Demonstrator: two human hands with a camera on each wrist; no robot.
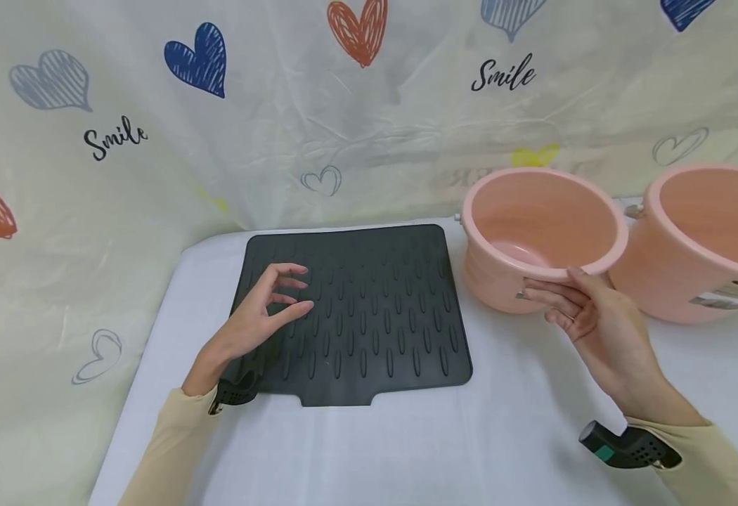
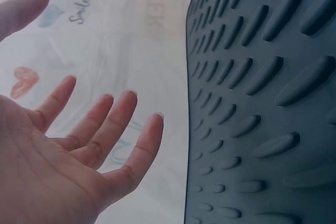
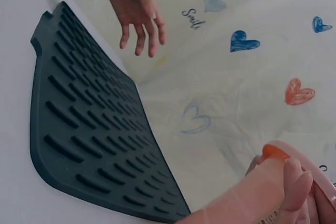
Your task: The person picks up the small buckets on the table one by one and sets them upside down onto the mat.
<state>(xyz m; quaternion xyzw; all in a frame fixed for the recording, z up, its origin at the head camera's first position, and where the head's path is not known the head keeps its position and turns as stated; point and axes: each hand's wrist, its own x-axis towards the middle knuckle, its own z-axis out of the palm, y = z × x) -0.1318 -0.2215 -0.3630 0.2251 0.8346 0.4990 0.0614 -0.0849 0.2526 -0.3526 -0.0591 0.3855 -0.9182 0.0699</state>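
My right hand [image 1: 609, 337] grips the near rim of a pink plastic bucket [image 1: 489, 277], its thumb over the rim and its fingers under it on the outer wall. In the right wrist view the same bucket [image 3: 241, 198] shows at the lower right, partly hidden by the fingers. Whether its base touches the table, I cannot tell. Over the left part of a dark grey ridged mat [image 1: 363, 316] hovers my left hand [image 1: 261, 309], fingers loosely bent and holding nothing. The left wrist view shows that hand [image 2: 79, 156] beside the mat, fingers spread.
A second pink bucket [image 1: 654, 281] with a label stands at the right, close beside the first. The mat lies flat on a white-covered table [image 1: 419, 450]. Behind rises a pale sheet [image 1: 268, 119] printed with hearts and "Smile".
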